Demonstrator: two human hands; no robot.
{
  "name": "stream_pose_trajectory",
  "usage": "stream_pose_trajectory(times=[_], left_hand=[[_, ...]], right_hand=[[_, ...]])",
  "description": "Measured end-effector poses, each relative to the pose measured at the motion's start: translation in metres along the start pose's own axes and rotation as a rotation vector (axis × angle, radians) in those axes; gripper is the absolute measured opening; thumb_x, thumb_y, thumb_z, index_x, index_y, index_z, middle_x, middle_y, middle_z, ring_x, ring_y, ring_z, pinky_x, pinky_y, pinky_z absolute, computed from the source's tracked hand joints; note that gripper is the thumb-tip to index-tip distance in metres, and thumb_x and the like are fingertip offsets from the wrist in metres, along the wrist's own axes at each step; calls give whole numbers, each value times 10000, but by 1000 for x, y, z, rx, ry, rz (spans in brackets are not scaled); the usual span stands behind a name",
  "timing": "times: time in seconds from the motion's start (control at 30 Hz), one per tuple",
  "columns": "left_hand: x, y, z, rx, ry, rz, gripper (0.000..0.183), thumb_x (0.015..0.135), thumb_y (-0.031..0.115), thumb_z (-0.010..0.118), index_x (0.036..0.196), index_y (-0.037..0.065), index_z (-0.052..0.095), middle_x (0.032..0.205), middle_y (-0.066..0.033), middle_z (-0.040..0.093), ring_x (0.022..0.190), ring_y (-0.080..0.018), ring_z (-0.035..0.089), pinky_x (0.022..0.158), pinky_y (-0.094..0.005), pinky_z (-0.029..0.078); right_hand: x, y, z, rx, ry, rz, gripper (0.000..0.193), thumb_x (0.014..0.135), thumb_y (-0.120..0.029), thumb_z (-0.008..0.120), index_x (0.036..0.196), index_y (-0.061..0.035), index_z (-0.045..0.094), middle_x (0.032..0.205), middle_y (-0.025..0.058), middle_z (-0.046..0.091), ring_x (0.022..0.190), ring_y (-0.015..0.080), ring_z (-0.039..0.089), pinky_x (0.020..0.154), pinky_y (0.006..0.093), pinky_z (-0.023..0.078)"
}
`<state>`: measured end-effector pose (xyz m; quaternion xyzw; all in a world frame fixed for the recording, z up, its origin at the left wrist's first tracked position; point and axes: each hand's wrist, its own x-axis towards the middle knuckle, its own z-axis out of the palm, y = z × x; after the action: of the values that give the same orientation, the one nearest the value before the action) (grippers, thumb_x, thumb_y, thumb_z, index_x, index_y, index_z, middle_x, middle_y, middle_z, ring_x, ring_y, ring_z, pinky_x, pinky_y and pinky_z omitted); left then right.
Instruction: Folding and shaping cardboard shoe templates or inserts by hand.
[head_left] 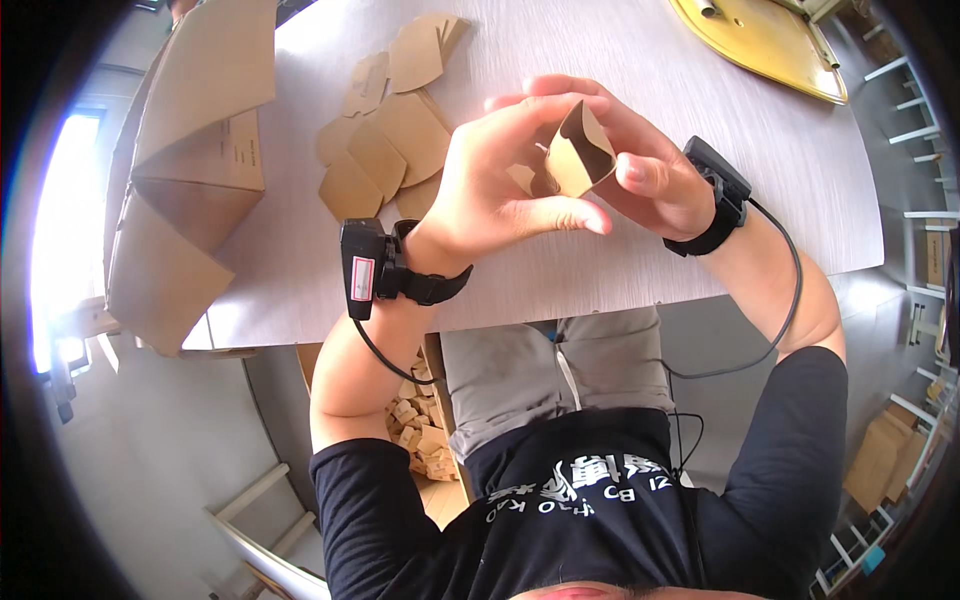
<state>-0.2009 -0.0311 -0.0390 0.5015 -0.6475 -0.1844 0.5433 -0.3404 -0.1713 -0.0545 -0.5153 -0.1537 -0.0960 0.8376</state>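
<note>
Between my hands, above the table, is a small brown cardboard box, folded open into a tube with curved flap edges facing up. My left hand curls around its left side, the thumb reaching along the near side. From the right, my right hand closes on it, with the thumb by its right corner and the fingers behind. The far fingers of both hands overlap and are partly hidden. Flat brown cardboard pieces lie in a loose, overlapping pile beyond my left hand. Each wrist wears a black strapped device with a cable.
A large open carton stands at the table's left edge. Below the table, by my left forearm, a box holds many small folded cardboard pieces. A yellow round-edged object sits at the far right. White racks line the right side.
</note>
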Motion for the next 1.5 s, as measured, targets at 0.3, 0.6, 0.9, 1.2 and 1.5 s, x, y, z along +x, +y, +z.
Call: stream_pose_trajectory(times=[0.3, 0.6, 0.9, 1.2, 1.5], left_hand=[[3, 3, 11, 487, 48, 91, 723, 624, 387, 954, 1214, 84, 665, 992, -118, 692, 879, -314, 681, 778, -380, 571], [1, 8, 3, -386, 20, -147, 847, 761, 272, 933, 1433, -24, 510, 1078, -64, 683, 911, -136, 646, 877, -329, 552], [3, 2, 7, -368, -7, -169, 802, 795, 226, 909, 1435, -33, 501, 1109, -76, 685, 985, -124, 644, 878, -296, 531], [-4, 3, 0, -289, -44, -266, 715, 840, 230, 873, 1397, -30, 507, 1052, -40, 663, 947, -107, 635, 844, -270, 530], [-4, 22, -7, -821, -258, -376, 705, 795, 385, 881, 1304, 2, 580, 1096, -130, 661, 1001, -221, 645, 878, -356, 510]], right_hand=[[-2, -2, 8, -70, 145, 46, 523, 912, 7, 423, 1426, -81, 468, 1429, 104, 520, 1284, 174, 523, 1104, 331, 433], [7, -32, -14, -925, 178, -600, 320, 937, -266, 715, 1205, -114, 628, 1416, 130, 572, 1360, 303, 486, 1119, 457, 399], [4, -39, -8, -1251, 44, -633, 154, 895, -233, 758, 911, -104, 677, 1291, 190, 644, 1321, 428, 483, 1024, 523, 464], [5, -39, -8, -1265, -11, -621, 94, 878, -160, 700, 842, -102, 636, 1314, 180, 643, 1345, 428, 471, 1046, 529, 434], [7, -35, -9, -1186, -51, -718, 200, 901, -309, 755, 1002, -143, 704, 1307, 167, 653, 1301, 456, 511, 1057, 550, 425]])
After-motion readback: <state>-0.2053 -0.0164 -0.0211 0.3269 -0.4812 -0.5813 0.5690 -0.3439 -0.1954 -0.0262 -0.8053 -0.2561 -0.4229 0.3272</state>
